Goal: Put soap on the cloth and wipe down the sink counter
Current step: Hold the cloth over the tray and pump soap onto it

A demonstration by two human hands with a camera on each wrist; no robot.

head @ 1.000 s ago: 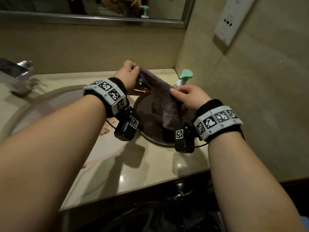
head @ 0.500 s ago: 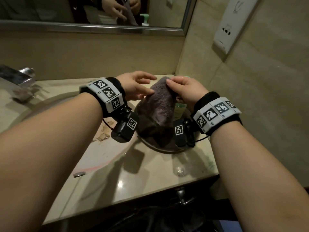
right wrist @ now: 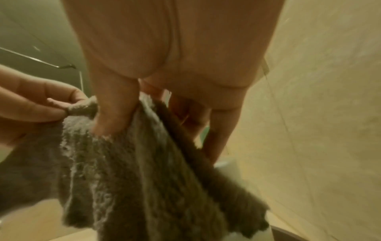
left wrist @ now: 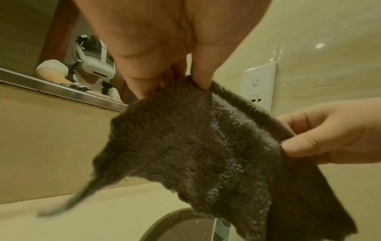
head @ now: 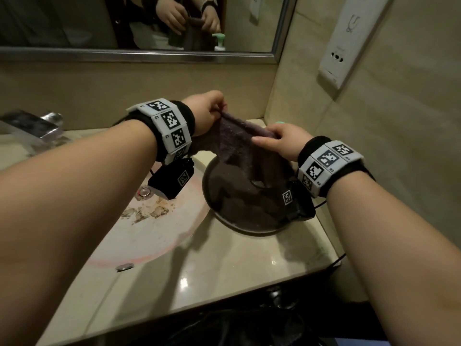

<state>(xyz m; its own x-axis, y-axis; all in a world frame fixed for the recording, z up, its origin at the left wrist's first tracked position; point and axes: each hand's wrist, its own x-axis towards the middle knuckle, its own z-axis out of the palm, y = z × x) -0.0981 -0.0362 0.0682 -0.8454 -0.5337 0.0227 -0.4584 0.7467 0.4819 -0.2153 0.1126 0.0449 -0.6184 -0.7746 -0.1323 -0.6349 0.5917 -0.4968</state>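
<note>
Cloth: dark grey cloth (head: 239, 143) held up above a round dark tray (head: 224, 221) on the surface (head: 224, 265), far right corner.
Left hand (head: 205, 113): grip clamped on the cloth's far top corner.
Right hand (head: 282, 142): grip pinched on the near top edge.
Soap: green pump top (head: 280, 122) behind the right hand.

Cloth (head: 237, 141) hangs betw. left hand (head: 207, 113) and right hand (head: 282, 143), above tray (head: 252, 228) on counter (head: 224, 270), sink basin (head: 159, 236) to its left, mirror (head: 74, 23) behind.
</note>
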